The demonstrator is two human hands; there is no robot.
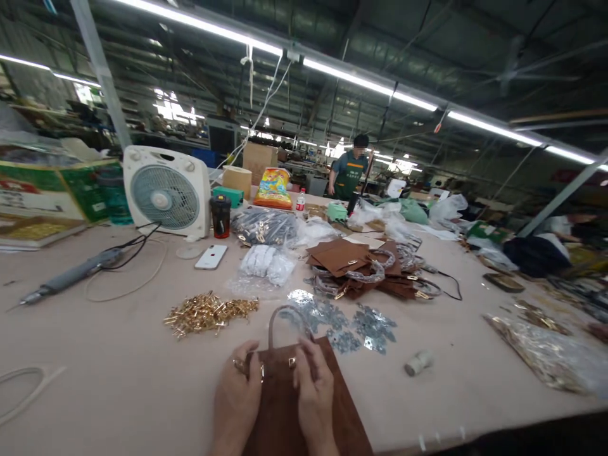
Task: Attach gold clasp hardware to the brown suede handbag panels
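A brown bag panel (280,405) with a plastic-wrapped handle (273,320) lies in front of me at the table's near side. My left hand (237,392) is closed at its left edge, with gold metal fittings (241,365) between thumb and fingers. My right hand (314,386) rests over the panel's right part, its fingertips pinched at a small gold fitting (291,363) by the handle's base. Just beyond are a heap of gold screw-like pieces (209,313) and grey metal plates (373,324) in loose piles.
Brown bag panels with wrapped handles (351,259) are stacked farther back. An electric screwdriver (76,275), a phone (211,257), a white fan (166,193) and a tumbler (220,216) stand or lie left. A small grey cylinder (418,362) and a bag of gold parts (541,348) lie right. A person (350,174) stands beyond.
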